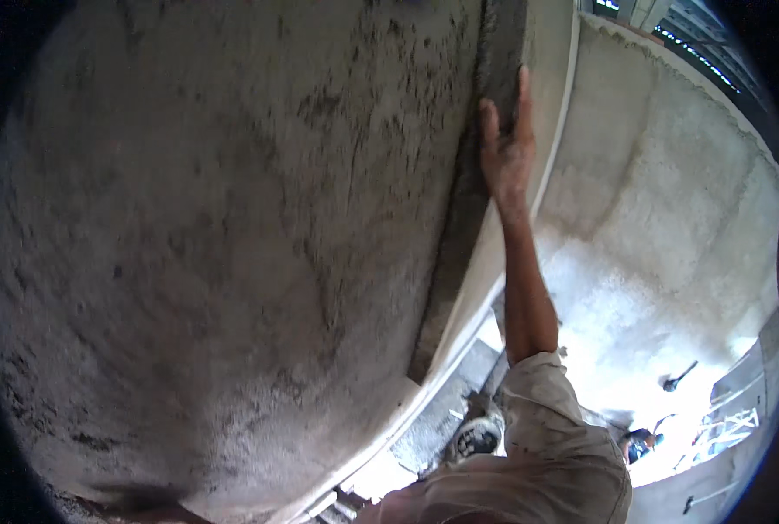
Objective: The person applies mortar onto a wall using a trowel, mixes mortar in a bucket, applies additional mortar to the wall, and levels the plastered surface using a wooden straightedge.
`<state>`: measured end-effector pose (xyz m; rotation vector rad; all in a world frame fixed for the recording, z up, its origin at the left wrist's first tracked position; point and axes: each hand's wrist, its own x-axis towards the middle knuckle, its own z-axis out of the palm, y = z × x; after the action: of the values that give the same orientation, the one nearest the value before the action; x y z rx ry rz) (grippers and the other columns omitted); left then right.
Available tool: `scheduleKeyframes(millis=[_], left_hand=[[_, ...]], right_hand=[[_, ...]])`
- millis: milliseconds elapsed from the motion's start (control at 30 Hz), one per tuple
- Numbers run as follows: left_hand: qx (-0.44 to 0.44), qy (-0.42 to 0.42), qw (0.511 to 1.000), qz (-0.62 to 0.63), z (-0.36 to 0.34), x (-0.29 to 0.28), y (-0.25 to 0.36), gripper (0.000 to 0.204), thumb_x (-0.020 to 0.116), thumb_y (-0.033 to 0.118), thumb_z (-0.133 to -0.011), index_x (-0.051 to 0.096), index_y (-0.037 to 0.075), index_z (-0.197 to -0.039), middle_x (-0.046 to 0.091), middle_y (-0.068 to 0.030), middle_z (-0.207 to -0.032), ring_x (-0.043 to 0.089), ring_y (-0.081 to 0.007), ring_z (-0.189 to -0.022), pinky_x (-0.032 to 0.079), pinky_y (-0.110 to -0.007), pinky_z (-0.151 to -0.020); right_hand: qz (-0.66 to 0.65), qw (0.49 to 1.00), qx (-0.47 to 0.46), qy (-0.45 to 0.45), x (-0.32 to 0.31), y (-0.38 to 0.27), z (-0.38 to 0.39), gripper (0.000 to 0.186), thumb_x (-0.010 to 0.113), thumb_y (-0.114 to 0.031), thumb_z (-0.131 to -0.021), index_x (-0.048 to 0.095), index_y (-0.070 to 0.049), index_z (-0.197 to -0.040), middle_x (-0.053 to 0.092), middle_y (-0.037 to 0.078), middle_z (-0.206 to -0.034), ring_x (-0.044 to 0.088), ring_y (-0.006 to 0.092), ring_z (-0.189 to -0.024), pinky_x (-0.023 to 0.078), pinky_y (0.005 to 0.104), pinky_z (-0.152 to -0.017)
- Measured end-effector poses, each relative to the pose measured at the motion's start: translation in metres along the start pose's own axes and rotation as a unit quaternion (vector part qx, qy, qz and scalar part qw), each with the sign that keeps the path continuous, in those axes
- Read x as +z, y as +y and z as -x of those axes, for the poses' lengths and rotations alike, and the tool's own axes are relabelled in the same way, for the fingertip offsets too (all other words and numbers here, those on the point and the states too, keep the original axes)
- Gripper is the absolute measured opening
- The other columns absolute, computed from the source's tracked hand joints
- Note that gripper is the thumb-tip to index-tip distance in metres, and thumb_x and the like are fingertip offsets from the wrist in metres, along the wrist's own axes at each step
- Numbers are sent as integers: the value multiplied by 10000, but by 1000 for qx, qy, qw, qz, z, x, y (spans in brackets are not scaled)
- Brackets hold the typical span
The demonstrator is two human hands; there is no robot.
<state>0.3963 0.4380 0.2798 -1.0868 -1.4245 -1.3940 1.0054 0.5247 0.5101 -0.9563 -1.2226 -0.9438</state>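
Observation:
My right hand [509,157] reaches up and lies against a long, dark grey, board-like strip [464,227] along the edge of a rough grey plastered wall [232,227]. Its thumb and a finger stretch upward, apart from each other; the other fingers are hard to make out. The strip runs from the top of the view down to a squared lower end. Low at the left rim shows a dark brown sliver, seemingly my left arm [158,513] close to the wall; its fingers are hidden.
A pale edge band [551,166] borders the strip. Beyond it stands another grey plastered wall [669,166]. Below are a round bucket-like container [477,437], a person [641,444] and white scaffold-like frames [726,432] in bright light. A dark long-handled object [679,377] lies farther right.

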Motion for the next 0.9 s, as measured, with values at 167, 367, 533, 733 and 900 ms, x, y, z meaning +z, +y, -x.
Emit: scheduleKeyframes(millis=[167, 367, 533, 733, 900], left_hand=[[-42, -11, 998, 41, -13, -26, -24, 719, 226, 632, -975, 328, 155, -1504, 262, -154, -1557, 272, -359, -1421, 220, -665, -1083], [-21, 21, 999, -26, -16, -38, -61, 713, 222, 621, -980, 336, 147, -1499, 271, -155, -1554, 270, -359, -1422, 216, -656, -1090], [-3, 23, 997, -72, -7, -34, -78, 701, 219, 602, -987, 346, 134, -1493, 284, -159, -1547, 269, -364, -1421, 212, -647, -1097], [5, 43, 992, -117, -4, -37, -108, 688, 215, 580, -995, 359, 118, -1484, 300, -163, -1540, 269, -370, -1419, 207, -636, -1105], [36, 56, 994, -92, -5, -20, -93, 682, 214, 575, -995, 340, 133, -1499, 290, -154, -1548, 235, -382, -1431, 163, -627, -1124]], right_hand=[[-5, 998, 57, -30, -6, -79, 103, 602, 586, -147, -960, 307, -24, -1479, 379, 218, -1490, 398, 341, -1365, 340, 420, -1112], [37, 999, -5, 8, 2, -96, -1, 624, 590, -207, -957, 300, -71, -1493, 478, 249, -1397, 512, 401, -1253, 446, 466, -1007], [49, 999, -9, -3, 8, -90, -56, 615, 576, -247, -966, 302, -87, -1493, 488, 255, -1386, 538, 409, -1223, 463, 466, -990], [25, 996, 77, -42, 1, -179, 89, 712, 668, -91, -883, 308, -115, -1496, 568, 216, -1173, 587, 361, -1039, 476, 448, -896], [46, 990, 115, -72, -12, -201, 151, 748, 693, -77, -862, 304, -125, -1500, 532, 174, -1045, 549, 291, -919, 459, 446, -837]])
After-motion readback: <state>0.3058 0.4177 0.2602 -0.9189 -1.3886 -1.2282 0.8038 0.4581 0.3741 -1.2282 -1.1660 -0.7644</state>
